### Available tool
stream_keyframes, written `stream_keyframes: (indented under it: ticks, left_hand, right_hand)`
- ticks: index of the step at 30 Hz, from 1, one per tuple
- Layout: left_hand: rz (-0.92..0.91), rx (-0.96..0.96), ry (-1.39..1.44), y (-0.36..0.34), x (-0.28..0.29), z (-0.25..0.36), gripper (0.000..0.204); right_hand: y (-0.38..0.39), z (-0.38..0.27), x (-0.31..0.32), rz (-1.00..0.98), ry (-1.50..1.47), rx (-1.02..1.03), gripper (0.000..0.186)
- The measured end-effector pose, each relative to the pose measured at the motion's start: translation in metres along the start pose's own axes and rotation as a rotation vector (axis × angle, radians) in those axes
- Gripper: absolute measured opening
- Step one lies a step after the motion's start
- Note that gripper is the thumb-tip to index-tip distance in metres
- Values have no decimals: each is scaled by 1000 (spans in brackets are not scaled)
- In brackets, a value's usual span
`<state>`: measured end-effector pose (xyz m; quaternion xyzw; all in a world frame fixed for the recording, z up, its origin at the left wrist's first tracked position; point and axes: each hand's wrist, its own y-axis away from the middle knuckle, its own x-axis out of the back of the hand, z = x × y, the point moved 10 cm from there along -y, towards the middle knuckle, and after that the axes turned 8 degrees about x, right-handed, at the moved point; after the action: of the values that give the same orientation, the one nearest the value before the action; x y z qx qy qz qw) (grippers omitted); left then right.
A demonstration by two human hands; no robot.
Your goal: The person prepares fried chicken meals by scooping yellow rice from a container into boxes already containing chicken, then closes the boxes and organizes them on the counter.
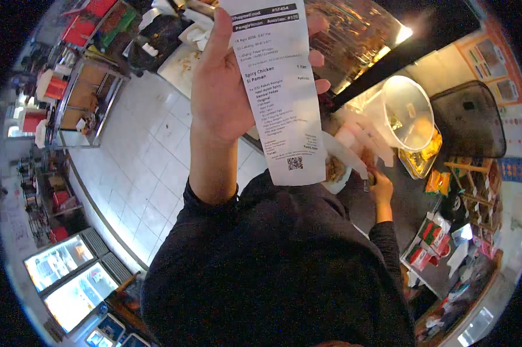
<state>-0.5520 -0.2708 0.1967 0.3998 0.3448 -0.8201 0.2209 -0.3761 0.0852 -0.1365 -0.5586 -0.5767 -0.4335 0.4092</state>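
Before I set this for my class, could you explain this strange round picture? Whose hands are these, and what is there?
There is no machine here, just a person's two bare hands. The one picture comes from a wide camera on the person's head, looking down, so edges bend.

The left hand holds up a long paper receipt. The right hand is lower, over a dark surface; what it grips, if anything, is too unclear to tell. A pale dish is partly hidden behind the receipt. Farther off are a see-through tub and some yellowish food. On the picture's left is a tiled floor.
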Motion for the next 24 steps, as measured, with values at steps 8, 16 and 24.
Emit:
stream_keyframes:
  ticks: [8, 16, 24]
  left_hand:
    - [16, 88, 160, -31, -4, -40, 65]
    - [20, 211, 135, -29, -4, -67, 71]
    - [96, 301, 164, -36, -4, -108, 70]
  right_hand:
    - [11, -6, -14, 55, 123, 117, 28]
    - [106, 52, -10, -56, 279, -121, 31]
    - [114, 72, 113, 392, -146, -516, 15]
